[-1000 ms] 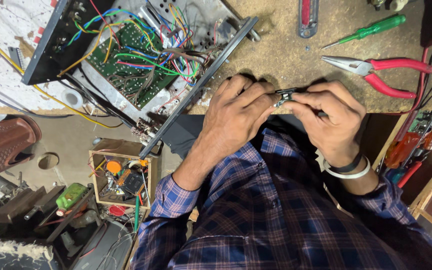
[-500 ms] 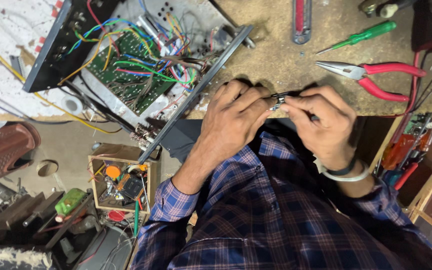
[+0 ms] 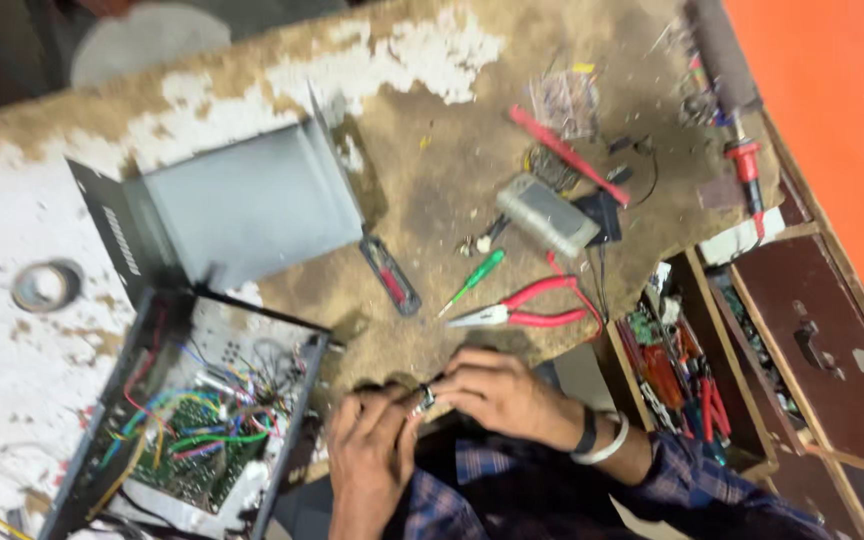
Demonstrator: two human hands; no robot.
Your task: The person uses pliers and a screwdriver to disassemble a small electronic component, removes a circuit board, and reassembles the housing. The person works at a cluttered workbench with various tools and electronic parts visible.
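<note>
Both hands met at the near edge of the worn workbench (image 3: 432, 200), at about six o'clock in the head view. The left hand (image 3: 372, 455) and the right hand (image 3: 502, 390) were both closed in a pinch on one small metal part (image 3: 425, 398), held between their fingertips just off the bench edge; what kind of part it was could not be told. The step in hand looked like fine fingertip work on that part, a fitting or twisting, rather than any work with tools.

The red-handled pliers (image 3: 537, 310) lay untouched just beyond the right hand, toward twelve o'clock, with a green screwdriver (image 3: 477, 278) beside them at about eleven. The opened chassis (image 3: 192, 420) with its green circuit board and coloured wires sat at nine o'clock from the hands, its grey metal cover (image 3: 242, 205) standing beyond it. Any further move would call for a steady pinch, since the part was small and hung over the bench edge.
</note>
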